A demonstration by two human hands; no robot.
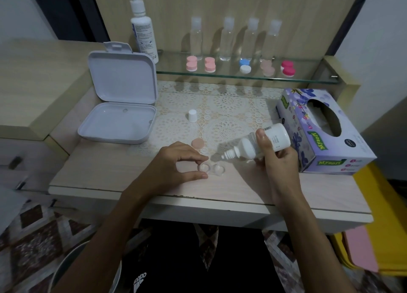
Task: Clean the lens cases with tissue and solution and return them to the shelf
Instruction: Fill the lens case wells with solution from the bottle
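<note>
At the surface's near edge we pinch the open case (211, 169) with the left hand (176, 167), its long axis left-right, while the right hand (275, 158) grips the tilted bottle (257, 144), nozzle just above-right of the right well.

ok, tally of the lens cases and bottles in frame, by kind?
Closed lens cases on the glass shelf: 5 (first at)
Open lens case on the table, held by the left hand: 1
Small clear bottles on the shelf: 4 (first at)
Tall solution bottle on the shelf: 1
Solution bottle tilted in the right hand: 1
Total: 12
</note>
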